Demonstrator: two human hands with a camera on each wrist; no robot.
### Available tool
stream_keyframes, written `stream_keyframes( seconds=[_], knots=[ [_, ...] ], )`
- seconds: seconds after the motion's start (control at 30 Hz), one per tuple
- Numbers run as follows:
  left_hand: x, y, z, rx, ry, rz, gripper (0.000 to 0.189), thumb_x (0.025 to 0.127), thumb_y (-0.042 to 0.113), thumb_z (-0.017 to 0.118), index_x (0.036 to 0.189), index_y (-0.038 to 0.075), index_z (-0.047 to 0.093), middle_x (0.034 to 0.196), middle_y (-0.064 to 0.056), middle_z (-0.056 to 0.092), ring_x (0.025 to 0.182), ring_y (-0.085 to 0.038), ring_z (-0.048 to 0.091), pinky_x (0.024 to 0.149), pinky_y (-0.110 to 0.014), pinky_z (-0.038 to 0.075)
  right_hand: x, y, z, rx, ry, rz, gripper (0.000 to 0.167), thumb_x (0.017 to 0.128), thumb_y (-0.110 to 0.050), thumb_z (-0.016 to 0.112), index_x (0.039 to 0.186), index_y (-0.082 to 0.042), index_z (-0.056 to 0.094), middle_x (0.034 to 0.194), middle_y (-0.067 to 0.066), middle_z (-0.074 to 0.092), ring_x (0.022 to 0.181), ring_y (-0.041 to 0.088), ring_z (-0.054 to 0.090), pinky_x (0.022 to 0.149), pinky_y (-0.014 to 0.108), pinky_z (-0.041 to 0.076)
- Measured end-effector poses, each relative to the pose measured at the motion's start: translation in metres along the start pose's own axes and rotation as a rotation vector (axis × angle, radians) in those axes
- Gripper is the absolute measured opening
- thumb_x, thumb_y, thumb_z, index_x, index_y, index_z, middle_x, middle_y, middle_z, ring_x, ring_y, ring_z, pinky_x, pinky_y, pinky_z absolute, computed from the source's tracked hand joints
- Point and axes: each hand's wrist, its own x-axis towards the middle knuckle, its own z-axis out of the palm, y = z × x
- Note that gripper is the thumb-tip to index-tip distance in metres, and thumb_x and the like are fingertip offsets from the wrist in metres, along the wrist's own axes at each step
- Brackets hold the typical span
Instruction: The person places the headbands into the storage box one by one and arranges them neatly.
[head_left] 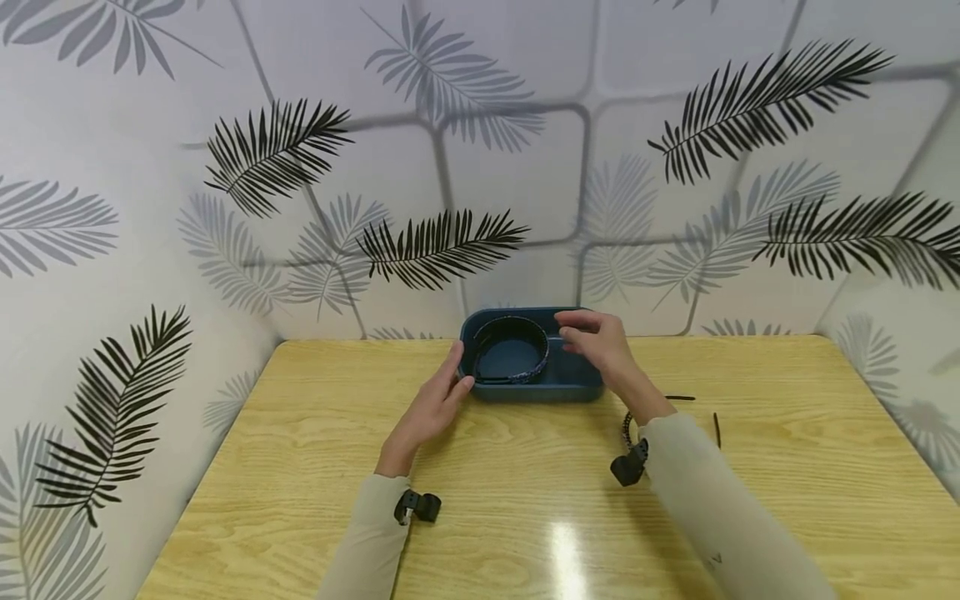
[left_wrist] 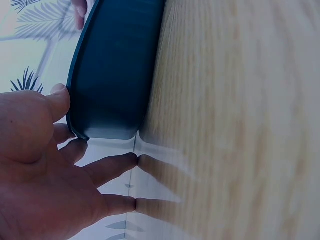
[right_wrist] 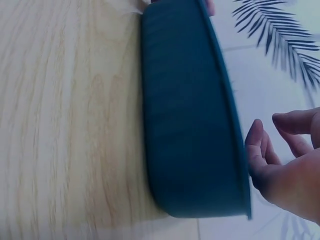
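A dark blue tray (head_left: 536, 393) with a divider lies near the table's back edge. Its left compartment holds a black, patterned headband (head_left: 543, 365). My left hand (head_left: 431, 408) rests against the tray's left end, thumb and fingertips right at the rim. In the left wrist view, two outer fingers (left_wrist: 117, 164) of it stretch down to the table. Over the right compartment is my right hand (head_left: 600, 340), its fingers and thumb slightly bent with a gap between them. The right wrist view shows nothing between those fingertips. The compartment's floor is partly hidden by this hand.
Another dark headband (head_left: 627, 427) lies on the wooden table (head_left: 525, 475), partly hidden under my right forearm. One dark end (head_left: 717, 429) shows on the forearm's far side. A leaf-patterned wall (head_left: 510, 183) rises just behind the tray.
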Motion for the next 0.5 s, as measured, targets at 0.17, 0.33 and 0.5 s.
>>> stream_keyframes(
  seconds=[0.17, 0.33, 0.5],
  knots=[
    [-0.001, -0.001, 0.0, -0.004, 0.002, 0.002, 0.065, 0.113, 0.018, 0.044, 0.164, 0.0, 0.009, 0.171, -0.016, 0.009, 0.156, -0.029, 0.012, 0.124, -0.049, 0.019, -0.014, -0.008, -0.009, -0.015, -0.024, -0.021, 0.036, 0.101, -0.001, 0.062, 0.136, 0.009, 0.062, 0.138, 0.031, 0.056, 0.102, 0.012, 0.069, 0.088, 0.03, 0.058],
    [-0.002, 0.0, 0.0, -0.009, -0.002, -0.001, 0.064, 0.113, 0.018, 0.043, 0.164, 0.001, 0.009, 0.171, -0.017, 0.008, 0.156, -0.028, 0.011, 0.124, -0.048, 0.018, -0.027, -0.009, -0.018, -0.036, -0.048, -0.053, 0.037, 0.102, -0.003, 0.061, 0.137, 0.009, 0.061, 0.136, 0.026, 0.058, 0.097, 0.004, 0.069, 0.089, 0.03, 0.058],
    [-0.002, -0.001, 0.0, -0.015, -0.001, -0.006, 0.064, 0.113, 0.019, 0.043, 0.164, 0.002, 0.009, 0.171, -0.016, 0.008, 0.157, -0.028, 0.01, 0.124, -0.049, 0.017, -0.042, -0.007, -0.028, -0.042, -0.074, -0.087, 0.037, 0.102, -0.004, 0.061, 0.137, 0.009, 0.06, 0.141, 0.026, 0.055, 0.102, 0.007, 0.069, 0.088, 0.03, 0.058]
  ],
)
